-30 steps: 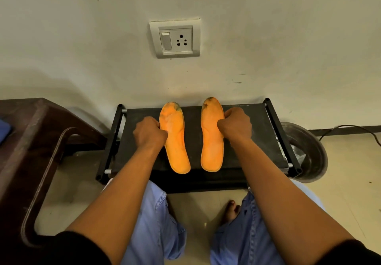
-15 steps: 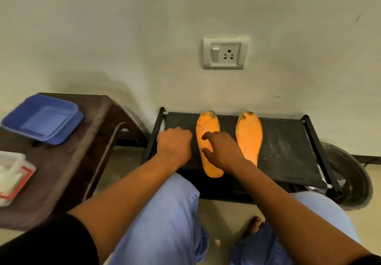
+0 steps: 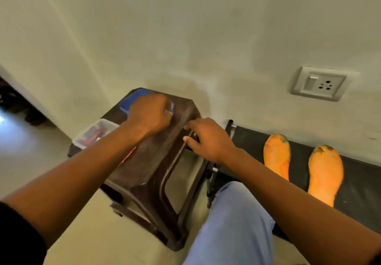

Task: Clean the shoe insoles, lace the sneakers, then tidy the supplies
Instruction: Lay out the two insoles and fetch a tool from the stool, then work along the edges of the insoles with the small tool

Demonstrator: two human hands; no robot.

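L hand (image 3: 149, 114) curled over blue tray (image 3: 132, 99) – prob fetching cleaning supplies; fingers' hold hidden, can't tell. R hand (image 3: 208, 138) fingers spread, bracing stool (image 3: 156, 161). Insoles (image 3: 277, 157) wait on surface (image 3: 360, 192).

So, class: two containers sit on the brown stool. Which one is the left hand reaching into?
The blue tray at the stool's far end. The left hand covers it, while the clear box sits nearer, untouched.

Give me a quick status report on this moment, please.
Left hand at blue tray; right hand on stool edge. Insoles untouched on rack. Nothing obstructing.
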